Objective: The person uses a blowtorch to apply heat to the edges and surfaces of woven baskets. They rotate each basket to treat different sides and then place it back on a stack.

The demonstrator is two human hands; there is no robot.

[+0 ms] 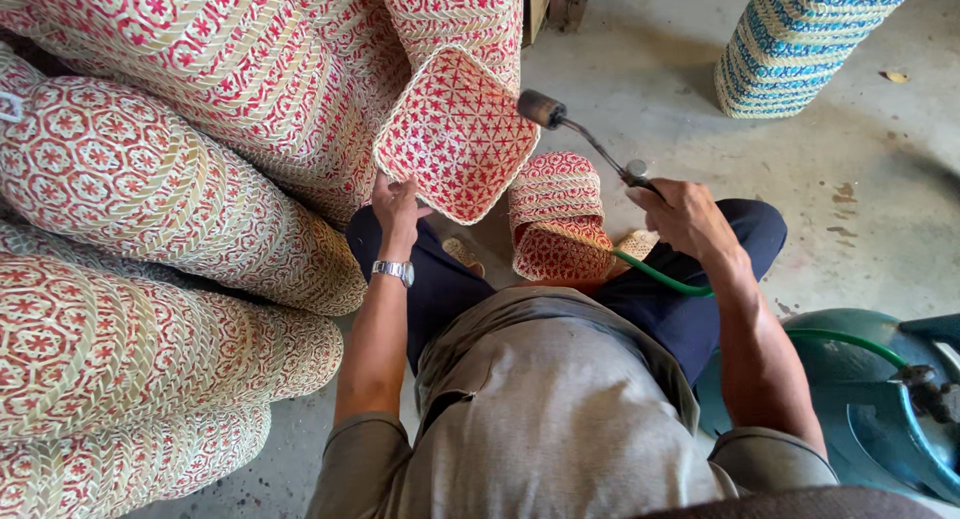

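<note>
My left hand (397, 207), with a metal watch on the wrist, grips the lower corner of a square red-and-cream woven basket (456, 134), its patterned bottom facing up. My right hand (683, 216) holds a gas torch (585, 139) by its handle. The torch's dark nozzle sits just off the basket's upper right edge. A green hose (660, 276) runs from the torch past my knee. Between my knees stands a short stack of similar red woven baskets (558, 219).
Long nested rows of red-and-cream woven baskets (150, 199) fill the left side and the top. A blue-and-cream woven stack (800, 39) leans at the top right. A teal gas cylinder (870, 399) stands at my right on the concrete floor (860, 199).
</note>
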